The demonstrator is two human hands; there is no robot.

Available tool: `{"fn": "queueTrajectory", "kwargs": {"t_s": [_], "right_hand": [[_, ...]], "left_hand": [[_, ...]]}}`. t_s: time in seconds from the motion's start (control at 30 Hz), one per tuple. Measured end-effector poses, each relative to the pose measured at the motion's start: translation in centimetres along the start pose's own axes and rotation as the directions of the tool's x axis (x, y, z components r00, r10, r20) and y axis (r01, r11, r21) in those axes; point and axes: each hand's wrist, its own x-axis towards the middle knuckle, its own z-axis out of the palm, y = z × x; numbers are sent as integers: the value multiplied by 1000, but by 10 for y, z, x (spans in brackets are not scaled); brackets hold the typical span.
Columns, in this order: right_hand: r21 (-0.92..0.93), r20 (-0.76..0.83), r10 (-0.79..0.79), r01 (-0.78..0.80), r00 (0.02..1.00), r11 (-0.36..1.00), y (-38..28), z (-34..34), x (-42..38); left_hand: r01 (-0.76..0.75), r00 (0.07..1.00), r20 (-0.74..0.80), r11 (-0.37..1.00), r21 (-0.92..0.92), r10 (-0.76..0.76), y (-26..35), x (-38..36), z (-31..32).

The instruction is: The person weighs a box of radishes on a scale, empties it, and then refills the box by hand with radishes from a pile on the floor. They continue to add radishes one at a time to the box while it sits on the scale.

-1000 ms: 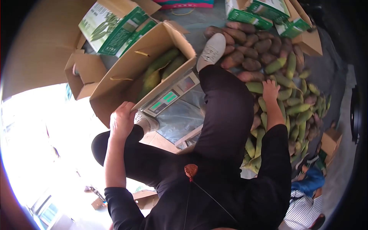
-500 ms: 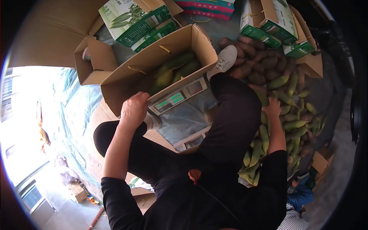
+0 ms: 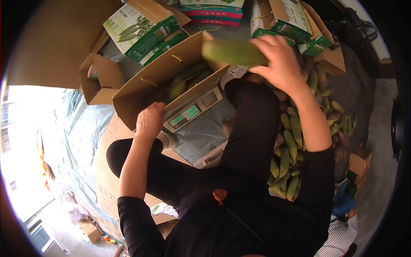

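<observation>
In my right hand (image 3: 280,62) is a long green radish (image 3: 233,52), blurred by motion, held by one end. It hangs over the right end of an open cardboard box (image 3: 150,75), where several green radishes (image 3: 184,85) lie inside. My left hand (image 3: 150,120) grips the box's near edge at its left corner, fingers bent over the rim. Under the box stands a scale with a lit green display (image 3: 188,112). To the right of my leg a heap of green radishes (image 3: 291,145) lies on the floor.
Printed green-and-white cartons (image 3: 141,30) stand behind the box, and more cartons (image 3: 282,19) at the back right. A small open box (image 3: 102,79) is at the left. A person's striped clothing (image 3: 340,235) shows at the lower right.
My right hand has risen from the radish heap to the box's right end, bringing a green radish. My left hand stays on the box edge. The view has shifted slightly.
</observation>
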Motion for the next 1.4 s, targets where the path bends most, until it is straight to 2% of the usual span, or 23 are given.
{"fn": "queueTrajectory", "kwargs": {"t_s": [0.07,0.13,0.17,0.2,0.23,0.27,0.33,0.43,0.5,0.53,0.6,0.63,0.67,0.73,0.83,0.9,0.93,1.0,1.07,1.17,1.27,1.33,1.4], "right_hand": [[11,-4,-99,99,995,995,-25,21,20],[-4,80,-147,148,986,989,-59,37,40],[-2,-23,-232,232,973,973,-67,58,47],[-68,58,-213,216,975,974,-83,68,56],[-70,158,-142,154,977,986,-96,82,63],[-50,147,-116,125,982,991,-107,101,67],[69,-35,-80,82,996,994,-119,130,71],[168,34,-60,53,998,984,-119,91,59],[181,35,-15,8,999,984,-105,62,45],[198,40,9,-16,999,980,-94,51,35],[272,-104,88,-57,991,961,-63,39,12],[257,-114,183,-149,976,955,-48,29,-4],[278,-140,274,-227,952,933,-30,27,-22],[271,-263,333,-262,905,926,19,39,-63],[220,-180,556,-517,812,827,90,52,-140],[192,-29,787,-769,616,609,113,43,-192],[74,-35,819,-816,573,574,135,52,-224],[6,-20,879,-879,477,477,174,73,-289],[-88,80,980,-978,184,190,181,75,-341],[-157,47,990,-978,133,139,183,92,-374],[-260,-4,990,-956,139,133,189,118,-389],[-287,31,988,-946,151,154,190,128,-395],[-345,79,982,-920,169,186,192,138,-391]], "left_hand": [[16,1000,9,999,33,-16,-1,-1,1],[14,998,52,995,102,-20,-8,0,6],[-21,1000,2,994,110,21,-8,-1,8],[-66,997,-35,994,82,69,-11,-2,10],[-25,999,24,994,107,23,-8,0,7],[-38,999,33,996,80,36,-11,2,9],[-110,994,-8,991,82,111,-14,2,11],[-148,988,-37,988,37,149,-7,4,8],[-33,999,21,999,-12,34,-5,6,7],[-45,999,26,999,-9,45,-5,6,7],[-95,995,7,995,19,95,-7,4,8],[-102,995,-4,995,-12,102,-7,4,8],[-106,994,1,994,-8,106,-7,4,8],[-105,994,-24,994,-19,105,-5,4,9],[-113,993,-45,993,-24,112,-10,4,12],[-97,995,-25,995,-14,96,-6,3,9],[-83,997,-8,997,-8,83,-4,3,8],[-57,998,-2,998,-34,57,-1,4,6],[-29,999,11,998,-58,30,3,3,7],[-41,999,-26,996,-75,39,4,3,7],[-43,998,-45,997,-70,40,1,3,10],[-61,997,-55,993,-98,56,-3,3,12],[-20,1000,1,1000,-22,20,-5,3,10]]}}
